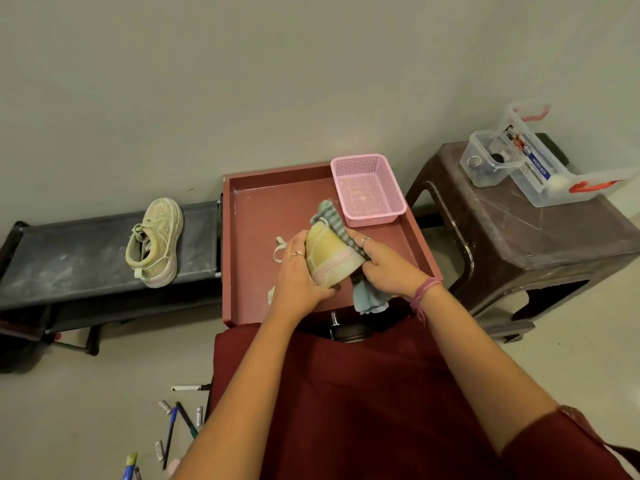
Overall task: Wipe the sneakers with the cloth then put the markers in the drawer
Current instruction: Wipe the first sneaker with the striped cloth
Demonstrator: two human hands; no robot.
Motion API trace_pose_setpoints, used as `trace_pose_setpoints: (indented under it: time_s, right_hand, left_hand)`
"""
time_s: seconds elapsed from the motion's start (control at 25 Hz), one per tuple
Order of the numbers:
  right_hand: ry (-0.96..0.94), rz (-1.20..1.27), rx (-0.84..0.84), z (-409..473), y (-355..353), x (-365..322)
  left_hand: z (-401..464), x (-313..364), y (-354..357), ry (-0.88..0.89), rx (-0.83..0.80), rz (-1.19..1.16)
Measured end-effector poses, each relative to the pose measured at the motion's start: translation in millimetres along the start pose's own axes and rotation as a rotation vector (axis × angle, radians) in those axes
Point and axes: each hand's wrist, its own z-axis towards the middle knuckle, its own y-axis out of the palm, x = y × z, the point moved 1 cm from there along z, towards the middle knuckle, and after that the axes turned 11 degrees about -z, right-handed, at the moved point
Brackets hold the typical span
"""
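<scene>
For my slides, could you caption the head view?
Left hand holds a sneaker over the drawer while right hand wipes it with a cloth.

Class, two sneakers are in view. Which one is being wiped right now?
The sneaker over the red drawer, gripped by the left hand while the right hand presses the cloth against it. The other sneaker lies untouched on the black rack.

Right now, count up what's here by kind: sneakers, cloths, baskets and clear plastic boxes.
Sneakers: 2, one held, one on the black rack
Cloths: 1
Pink baskets: 1
Clear plastic boxes: 2
Total: 6
</scene>
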Motion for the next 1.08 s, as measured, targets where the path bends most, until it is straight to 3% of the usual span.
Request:
trace_pose_setpoints:
  time_s: [0.08, 0.2, 0.32, 0.44, 0.56, 0.64, 0.72, 0.8, 0.88, 1.08]
  right_hand:
    - [-0.04, -0.163, 0.046, -10.4, 4.4, -24.7]
    - [-0.193, -0.702, 0.317, -29.8, 37.7, -57.0]
    - [-0.235, -0.921, 0.34, -34.8, 60.3, -57.8]
    - [-0.187, -0.793, 0.293, -25.2, 39.9, -66.8]
    - [-0.087, -0.396, -0.022, -11.0, -3.4, -64.9]
    - [-0.076, -0.275, -0.139, -11.0, -18.3, -66.6]
    - [-0.127, -0.446, -0.089, -15.0, -4.4, -72.9]
    - [-0.224, -0.765, 0.035, -22.4, 21.4, -82.1]
    - [-0.278, -0.889, 0.052, -22.0, 27.4, -83.4]
    - [-0.09, -0.258, -0.154, -5.0, -9.6, -65.7]
  left_hand:
    - [-4.0, 3.4, -2.6, -0.029, 0.07, -0.039]
    - [-10.4, 8.9, -3.7, -0.102, 0.135, -0.075]
    - [-17.1, 12.7, -4.6, -0.113, 0.118, -0.015]
    - [-20.9, 13.4, -6.3, -0.131, 0.173, -0.125]
    - [-24.7, 5.7, -8.9, -0.101, 0.165, -0.233]
    - [-28.3, 0.6, -10.1, -0.09, 0.15, -0.225]
    - [-30.2, 0.8, -13.6, -0.104, 0.14, -0.228]
    - [-31.3, 2.9, -14.7, -0.161, 0.164, -0.258]
    - [-32.6, 6.4, -17.3, -0.188, 0.185, -0.259]
    - [-41.2, -2.9, -17.6, -0.145, 0.183, -0.272]
